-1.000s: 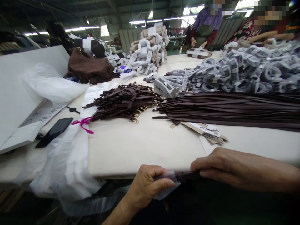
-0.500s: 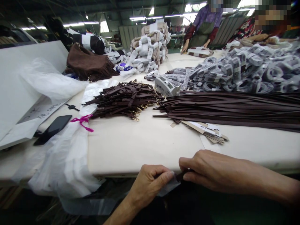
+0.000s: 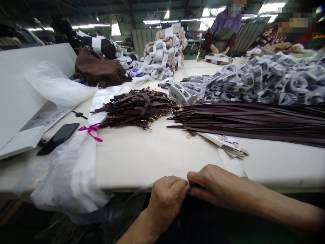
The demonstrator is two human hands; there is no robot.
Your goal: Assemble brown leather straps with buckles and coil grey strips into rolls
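At the front edge of the table, my left hand (image 3: 167, 198) and my right hand (image 3: 215, 184) meet fingertip to fingertip. My left hand is closed in a pinch over a clear plastic sleeve (image 3: 146, 187), a faint stretch of which trails out to its left. The fingers of my right hand are also pinched together, on the end of a dark brown strap that they now mostly hide. Beyond them lie a sheaf of long brown straps (image 3: 243, 118) and a heap of short brown straps with gold clasps (image 3: 138, 106).
Plastic sleeves (image 3: 81, 169) tied with pink string (image 3: 91, 128) hang over the edge at left, near a phone (image 3: 59, 137). Card strips (image 3: 225, 144), a tape dispenser (image 3: 182, 95), wrapped coils (image 3: 264, 78) and a brown fringed bag (image 3: 99, 67) lie around. A co-worker (image 3: 224, 30) stands across the table.
My hands have drawn together. My left hand has turned over, its fingers now covering the plastic and strap end seen between the hands before. The co-worker's hands have moved closer to a wrapped bundle.
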